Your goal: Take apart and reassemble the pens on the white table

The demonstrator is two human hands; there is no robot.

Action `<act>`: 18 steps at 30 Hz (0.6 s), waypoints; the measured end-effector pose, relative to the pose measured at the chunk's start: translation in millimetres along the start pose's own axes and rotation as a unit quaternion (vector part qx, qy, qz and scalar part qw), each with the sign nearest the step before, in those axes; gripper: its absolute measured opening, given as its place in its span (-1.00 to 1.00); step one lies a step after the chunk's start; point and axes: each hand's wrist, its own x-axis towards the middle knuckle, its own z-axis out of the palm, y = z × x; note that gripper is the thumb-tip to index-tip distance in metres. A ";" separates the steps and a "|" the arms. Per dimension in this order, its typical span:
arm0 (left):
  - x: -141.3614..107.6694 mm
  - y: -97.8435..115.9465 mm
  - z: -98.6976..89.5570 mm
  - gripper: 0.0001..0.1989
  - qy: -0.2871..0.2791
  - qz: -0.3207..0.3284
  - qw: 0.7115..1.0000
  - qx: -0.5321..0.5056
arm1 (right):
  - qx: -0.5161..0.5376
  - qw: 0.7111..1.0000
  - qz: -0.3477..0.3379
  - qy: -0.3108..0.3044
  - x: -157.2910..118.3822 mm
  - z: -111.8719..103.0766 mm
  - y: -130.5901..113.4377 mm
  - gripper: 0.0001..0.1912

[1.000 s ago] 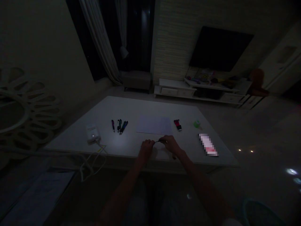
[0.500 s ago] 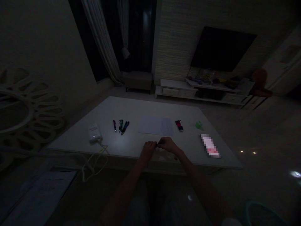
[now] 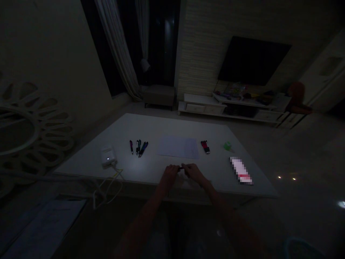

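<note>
My left hand [image 3: 170, 173] and my right hand [image 3: 193, 171] meet over the table's near edge. A dark pen [image 3: 180, 168] spans the short gap between them; both hands have their fingers closed on it, and most of it is hidden. Just beyond my hands lies a sheet of paper [image 3: 172, 146], its right part covered in faint marks. To the left are several pens [image 3: 142, 149] in loose groups, one purplish pen [image 3: 131, 146] apart from the others. A bundle of red and dark pens [image 3: 205, 147] lies right of the paper.
On the white table [image 3: 161, 124] are a white box-like device [image 3: 108, 155] with cables [image 3: 110, 187] hanging off the edge, a small green object [image 3: 227, 145] and a phone [image 3: 241, 170]. A TV cabinet [image 3: 199, 101] stands beyond. The room is dim.
My right hand has shifted slightly right and turned, so more of the pen shows between the hands. The left hand stays nearly in place. The view has tilted a little.
</note>
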 end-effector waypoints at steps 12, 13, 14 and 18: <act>0.1 0.3 0.7 -0.87 0.018 0.010 1.000 0.003 | 0.061 0.998 0.018 -0.005 0.7 4.7 14.0 -0.50; 0.3 0.2 0.8 -0.86 0.021 0.011 1.000 0.003 | 0.060 0.998 0.023 -0.004 0.3 4.7 13.8 -0.48; 0.4 0.2 0.7 -0.86 0.022 0.013 1.000 0.003 | 0.057 0.998 0.030 -0.006 0.0 4.5 13.4 -0.46; 0.6 0.1 1.1 -0.87 0.016 0.023 1.000 0.009 | 0.054 0.998 0.028 -0.006 -0.3 3.7 10.4 -0.48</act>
